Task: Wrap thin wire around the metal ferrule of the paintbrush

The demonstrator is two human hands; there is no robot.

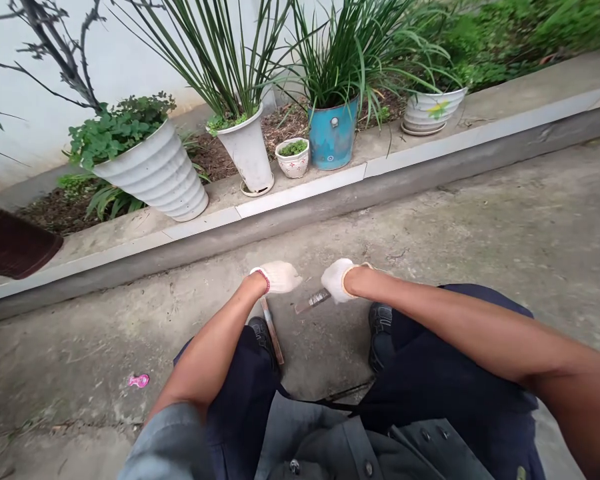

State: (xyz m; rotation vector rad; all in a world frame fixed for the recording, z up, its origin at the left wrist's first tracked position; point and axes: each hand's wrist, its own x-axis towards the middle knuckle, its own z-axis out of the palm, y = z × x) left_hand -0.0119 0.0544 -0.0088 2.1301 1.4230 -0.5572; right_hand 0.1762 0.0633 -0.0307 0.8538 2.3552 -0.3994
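My left hand [279,277], in a white knitted glove with a red cuff edge, is closed above the concrete; whatever it may hold is hidden. Below its wrist a narrow rust-brown bar [274,337] with a greyer upper end slants down beside my left shoe. I cannot tell whether the hand touches it. My right hand [336,280], gloved in white too, is wrapped round a short flat bar-like tool [312,302]. The tool juts out down and left, dark with pale streaks near the glove and brownish at its tip. Its exact kind does not show.
A low concrete ledge [300,193] with pale edging runs across ahead. On it stand a ribbed white pot [155,177], a tall white pot [247,153], a small patterned pot [294,163] and a blue bucket [333,137]. A pink object [139,381] lies at left.
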